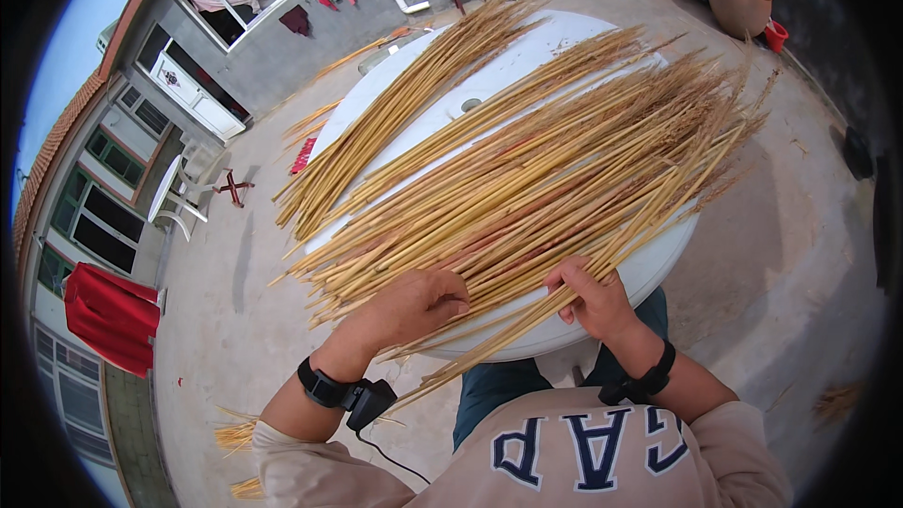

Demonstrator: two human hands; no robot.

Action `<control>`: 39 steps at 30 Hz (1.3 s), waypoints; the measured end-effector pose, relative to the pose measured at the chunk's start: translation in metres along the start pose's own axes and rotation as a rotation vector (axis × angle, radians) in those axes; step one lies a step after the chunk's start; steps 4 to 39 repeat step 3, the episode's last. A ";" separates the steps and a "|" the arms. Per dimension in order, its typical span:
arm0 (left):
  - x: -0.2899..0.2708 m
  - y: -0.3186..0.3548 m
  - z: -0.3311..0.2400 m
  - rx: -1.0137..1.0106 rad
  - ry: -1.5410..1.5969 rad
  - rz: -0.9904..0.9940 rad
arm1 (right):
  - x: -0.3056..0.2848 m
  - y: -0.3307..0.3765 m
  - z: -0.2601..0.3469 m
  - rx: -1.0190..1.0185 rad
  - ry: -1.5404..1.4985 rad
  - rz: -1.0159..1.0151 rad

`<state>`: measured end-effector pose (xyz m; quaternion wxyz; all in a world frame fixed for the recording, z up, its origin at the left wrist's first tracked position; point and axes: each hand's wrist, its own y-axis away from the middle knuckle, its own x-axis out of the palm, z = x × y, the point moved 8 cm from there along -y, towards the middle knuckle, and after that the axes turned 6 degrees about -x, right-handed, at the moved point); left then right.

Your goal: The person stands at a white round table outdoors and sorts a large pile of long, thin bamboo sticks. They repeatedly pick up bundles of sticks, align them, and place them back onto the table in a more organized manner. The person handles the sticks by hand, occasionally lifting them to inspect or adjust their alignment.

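A wide layer of long dry yellow stalks with brown feathery seed heads lies slantwise across a round white table. Close to the near edge, my right hand is closed around a few stalks lifted slightly from the layer, their cut ends sticking out past the table toward the lower left. My left hand rests at the near side of the layer, by the cut ends, with its fingers curled in. What those fingers pinch, if anything, is hidden. A separate bundle of stalks lies on the table's far left.
Loose stalks lie on the concrete floor at lower left. Left of the table stand a white plastic chair and a small folding stool. A red cloth hangs farther left. A large clay pot stands at far right.
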<state>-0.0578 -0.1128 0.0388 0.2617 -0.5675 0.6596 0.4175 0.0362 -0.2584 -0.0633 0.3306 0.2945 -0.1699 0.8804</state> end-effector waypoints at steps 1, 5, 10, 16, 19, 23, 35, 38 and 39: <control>-0.020 -0.007 0.013 -0.035 -0.065 -0.127 | 0.000 0.001 0.001 -0.002 0.004 -0.014; -0.057 -0.015 0.037 -0.036 -0.162 -0.407 | 0.001 0.000 -0.001 0.005 0.007 -0.024; -0.057 -0.015 0.037 -0.036 -0.162 -0.407 | 0.001 0.000 -0.001 0.005 0.007 -0.024; -0.057 -0.015 0.037 -0.036 -0.162 -0.407 | 0.001 0.000 -0.001 0.005 0.007 -0.024; -0.057 -0.015 0.037 -0.036 -0.162 -0.407 | 0.001 0.000 -0.001 0.005 0.007 -0.024; -0.057 -0.015 0.037 -0.036 -0.162 -0.407 | 0.001 0.000 -0.001 0.005 0.007 -0.024; -0.057 -0.015 0.037 -0.036 -0.162 -0.407 | 0.001 0.000 -0.001 0.005 0.007 -0.024; -0.057 -0.015 0.037 -0.036 -0.162 -0.407 | 0.001 0.000 -0.001 0.005 0.007 -0.024; -0.057 -0.015 0.037 -0.036 -0.162 -0.407 | 0.001 0.000 -0.001 0.005 0.007 -0.024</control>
